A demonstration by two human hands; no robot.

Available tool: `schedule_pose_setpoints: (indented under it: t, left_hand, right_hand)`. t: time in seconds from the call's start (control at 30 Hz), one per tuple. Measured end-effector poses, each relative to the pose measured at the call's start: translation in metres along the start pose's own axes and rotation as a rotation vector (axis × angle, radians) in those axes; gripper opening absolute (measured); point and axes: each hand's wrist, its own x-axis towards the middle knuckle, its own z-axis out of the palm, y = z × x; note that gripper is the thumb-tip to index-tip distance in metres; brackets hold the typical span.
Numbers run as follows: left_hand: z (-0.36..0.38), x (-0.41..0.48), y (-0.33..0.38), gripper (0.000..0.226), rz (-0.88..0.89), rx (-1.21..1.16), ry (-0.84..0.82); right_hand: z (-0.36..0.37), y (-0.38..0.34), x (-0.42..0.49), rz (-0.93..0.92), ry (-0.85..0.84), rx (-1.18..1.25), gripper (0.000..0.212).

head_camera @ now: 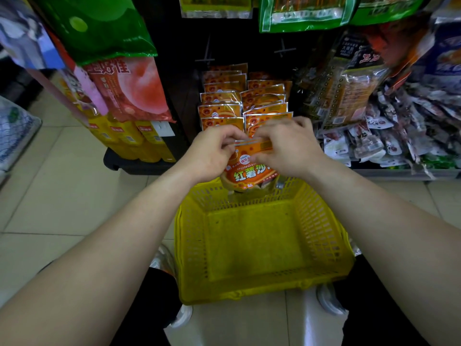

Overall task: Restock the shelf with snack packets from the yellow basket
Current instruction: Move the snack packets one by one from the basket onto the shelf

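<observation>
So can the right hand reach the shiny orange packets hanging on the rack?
Probably yes: the right hand is beside the hanging orange packets, nothing between, though it's pinching an orange snack packet.

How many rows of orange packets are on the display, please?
2: a left row and a right row, side by side just beyond the held packet; rear ones partly hidden.

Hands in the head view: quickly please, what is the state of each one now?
The left hand pinches the top edge of the orange snack packet.
The right hand pinches the same top edge.
</observation>
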Motion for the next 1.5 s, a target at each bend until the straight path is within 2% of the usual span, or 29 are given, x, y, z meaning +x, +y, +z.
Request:
schedule_pose_setpoints:
  t: [0.13,0.27,0.43,0.6,0.7,0.77,0.8,0.87,1.03,1.23,1.43,1.5]
  left_hand:
    - [-0.002,-0.007,-0.004,0.029,0.008,0.030,-0.051]
    - [-0.010,-0.010,-0.010,0.020,0.024,0.036,0.031]
    - [-0.030,-0.017,-0.028,0.024,-0.047,-0.076,0.025]
    - [-0.036,-0.027,-0.036,0.013,-0.098,-0.183,0.014]
    - [-0.035,-0.031,-0.037,0.016,-0.121,-0.223,-0.044]
    - [-0.034,-0.032,-0.036,0.007,-0.098,-0.238,-0.021]
    - [-0.033,-0.033,-0.035,0.005,-0.081,-0.243,-0.005]
    - [-0.032,-0.033,-0.036,0.014,-0.064,-0.233,0.031]
    - [-0.029,-0.029,-0.038,0.024,-0.116,-0.191,0.098]
    - [-0.027,-0.023,-0.035,0.032,-0.185,-0.203,0.210]
    - [-0.029,-0.020,-0.043,0.033,-0.170,-0.083,0.362]
    - [-0.034,-0.019,-0.044,0.027,-0.174,-0.086,0.381]
  right_hand:
    - [0.001,-0.006,-0.002,-0.015,-0.097,0.057,0.029]
    - [0.006,-0.006,0.001,0.000,-0.107,0.181,0.021]
    - [0.005,-0.004,0.002,0.024,-0.133,0.409,0.019]
    - [0.001,-0.005,0.004,0.041,-0.101,0.584,0.006]
    - [0.001,-0.006,0.005,0.065,-0.068,0.627,0.006]
    - [0.000,-0.006,0.005,0.077,-0.051,0.644,0.007]
    - [-0.001,-0.006,0.005,0.082,-0.042,0.647,0.008]
    - [-0.001,-0.005,0.005,0.087,-0.018,0.627,0.014]
    - [-0.001,-0.005,0.005,0.074,0.042,0.414,0.027]
    - [0.000,-0.001,0.004,0.094,0.013,0.344,0.033]
    - [-0.005,0.013,0.003,0.142,0.021,0.240,0.029]
    - [-0.008,0.019,0.003,0.151,0.006,0.219,0.027]
